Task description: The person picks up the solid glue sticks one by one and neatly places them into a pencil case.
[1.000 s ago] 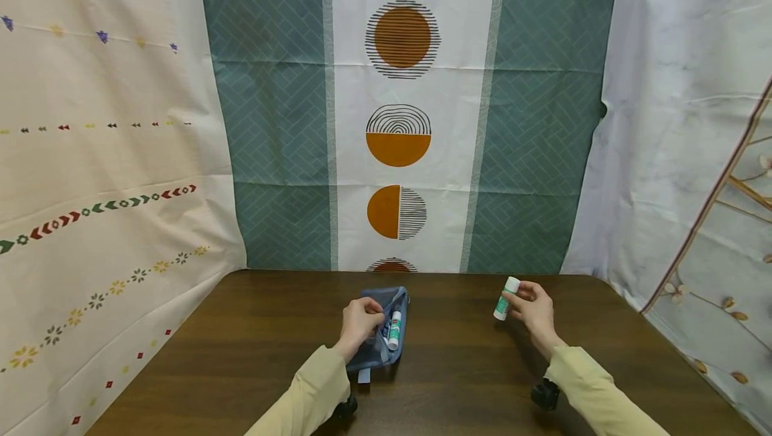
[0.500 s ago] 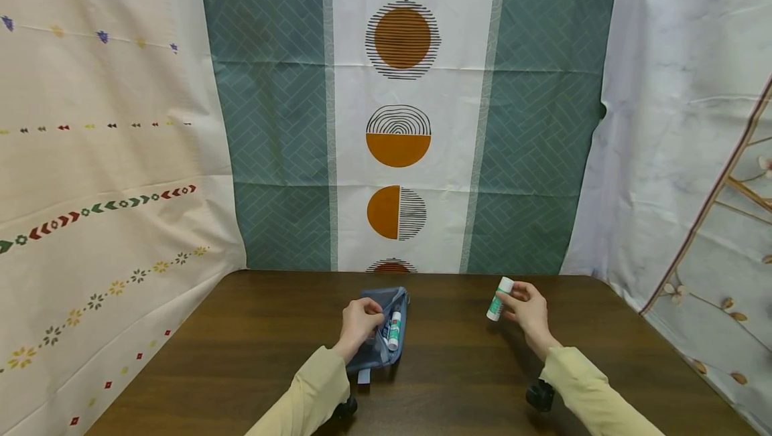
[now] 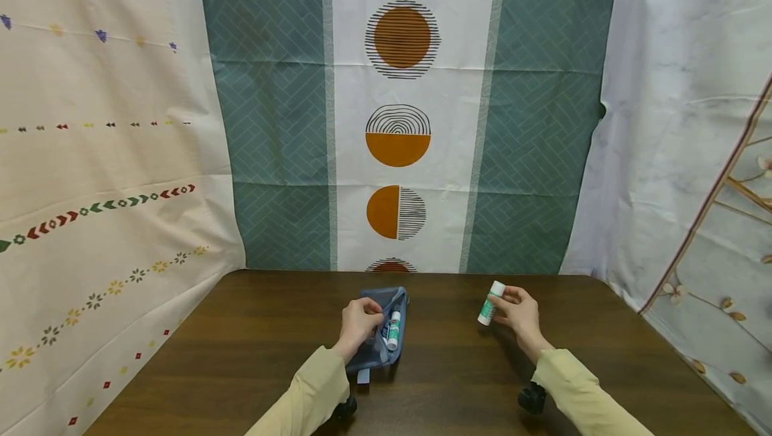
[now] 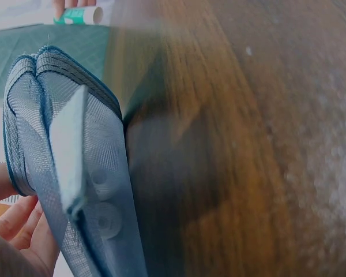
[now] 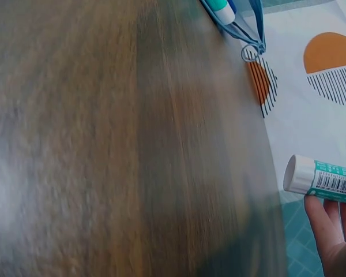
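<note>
My left hand (image 3: 358, 322) pinches the edge of a blue mesh zip pouch (image 3: 372, 357), which lies open on the table. Inside the pouch lies a glue stick (image 3: 394, 331), white with a green label, and something blue beside it is partly hidden. In the left wrist view, two round ends show through the mesh (image 4: 112, 150). To the right of the pouch, my right hand (image 3: 520, 319) holds another white and green glue stick (image 3: 491, 303) tilted above the table. A barcode on this glue stick (image 5: 333, 182) faces the right wrist camera.
The dark wooden table (image 3: 253, 349) spreads under both hands. A patterned curtain (image 3: 271, 155) hangs behind its far edge, with a cream cloth (image 3: 120, 155) at the left and a white one (image 3: 675, 155) at the right. A pale tab (image 3: 363, 376) sticks out from the pouch's near end.
My right hand has moved left with its glue stick, closer to the pouch and slightly lower in view. The left hand and the pouch stay where they were.
</note>
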A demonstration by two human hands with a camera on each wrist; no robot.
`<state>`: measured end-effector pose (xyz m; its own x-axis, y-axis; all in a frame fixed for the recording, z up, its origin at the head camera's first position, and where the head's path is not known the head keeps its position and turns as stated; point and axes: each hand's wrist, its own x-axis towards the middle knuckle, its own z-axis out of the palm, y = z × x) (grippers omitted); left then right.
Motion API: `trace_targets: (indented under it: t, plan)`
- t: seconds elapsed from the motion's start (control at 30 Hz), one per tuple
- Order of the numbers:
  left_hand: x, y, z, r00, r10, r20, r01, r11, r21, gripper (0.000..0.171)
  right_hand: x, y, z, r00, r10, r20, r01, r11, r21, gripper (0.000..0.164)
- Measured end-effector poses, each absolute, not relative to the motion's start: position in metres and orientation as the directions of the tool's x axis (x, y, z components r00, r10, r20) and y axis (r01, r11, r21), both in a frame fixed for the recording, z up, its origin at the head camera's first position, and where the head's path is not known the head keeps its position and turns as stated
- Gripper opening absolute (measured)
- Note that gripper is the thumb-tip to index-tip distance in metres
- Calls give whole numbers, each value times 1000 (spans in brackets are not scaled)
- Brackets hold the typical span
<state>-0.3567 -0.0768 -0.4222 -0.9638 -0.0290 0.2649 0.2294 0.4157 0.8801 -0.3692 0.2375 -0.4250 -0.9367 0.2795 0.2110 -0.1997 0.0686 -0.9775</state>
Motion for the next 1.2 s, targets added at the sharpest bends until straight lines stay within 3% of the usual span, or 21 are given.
trace_targets:
  t: [0.17,0.47,1.2]
  plan:
    - [-356,-77,-421,-966,-28,258,225,406,886,5,-367,231,-424,-942,247,228,-233,9,-972,44]
    - [-357,-78,-421,-965,-19,260,231,400,887,5,-361,217,-408,-960,246,135,-132,28,-991,41]
    - [-354,-79,-421,-966,-12,260,235,389,891,6,-356,193,-410,-983,168,73,-75,-4,-997,41]
